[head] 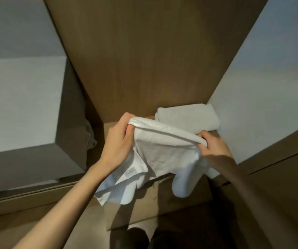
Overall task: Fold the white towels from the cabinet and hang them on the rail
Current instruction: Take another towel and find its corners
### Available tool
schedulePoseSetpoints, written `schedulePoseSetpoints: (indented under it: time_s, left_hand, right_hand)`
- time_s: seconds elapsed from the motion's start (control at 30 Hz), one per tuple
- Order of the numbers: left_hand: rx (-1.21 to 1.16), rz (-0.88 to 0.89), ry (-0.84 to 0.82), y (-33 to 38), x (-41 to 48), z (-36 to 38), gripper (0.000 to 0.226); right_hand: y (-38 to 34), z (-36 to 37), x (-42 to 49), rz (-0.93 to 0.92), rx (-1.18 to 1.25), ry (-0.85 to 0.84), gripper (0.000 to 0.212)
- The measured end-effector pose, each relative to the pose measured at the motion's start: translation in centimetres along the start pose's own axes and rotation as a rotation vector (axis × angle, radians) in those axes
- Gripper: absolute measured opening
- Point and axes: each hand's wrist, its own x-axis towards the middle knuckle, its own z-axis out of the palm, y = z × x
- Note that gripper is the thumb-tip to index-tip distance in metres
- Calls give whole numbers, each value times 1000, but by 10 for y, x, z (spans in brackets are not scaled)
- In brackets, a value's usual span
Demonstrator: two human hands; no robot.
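The left hand (118,141) and the right hand (214,147) hold one white terry towel (162,155) up between them, in front of the brown wooden cabinet shelf (111,127). Each grip is closed on the towel's thick upper hem: the left pinches one end of it, the right pinches the other, and the hem runs taut from hand to hand. The rest of the cloth hangs below in loose folds, with a small sewn label (130,172) showing near the left wrist. A second white towel, folded flat (187,117), lies on the shelf behind the hands, against the pale right side panel (270,87). A crumpled pale cloth (90,139) sits in the dark gap at the left.
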Motion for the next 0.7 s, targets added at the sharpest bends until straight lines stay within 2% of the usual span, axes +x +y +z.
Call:
schedulePoseSetpoints:
  time_s: [0.17,0.33,0.47,0.7]
  left_hand:
    - [42,-4,5,113,26,-74,21]
    - [104,-12,115,175,37,-136,23]
    - [182,-32,206,195,39,-169,25]
    - [338,-112,384,190,27,-200,5]
  right_hand:
    - [-51,-114,-16,-41,50,33,14]
    - [-92,-190,-25,-91,67,139,22]
    - [-116,-218,-27,-104,21,197,18]
    - [-147,-227,-24,-181,1,293,20]
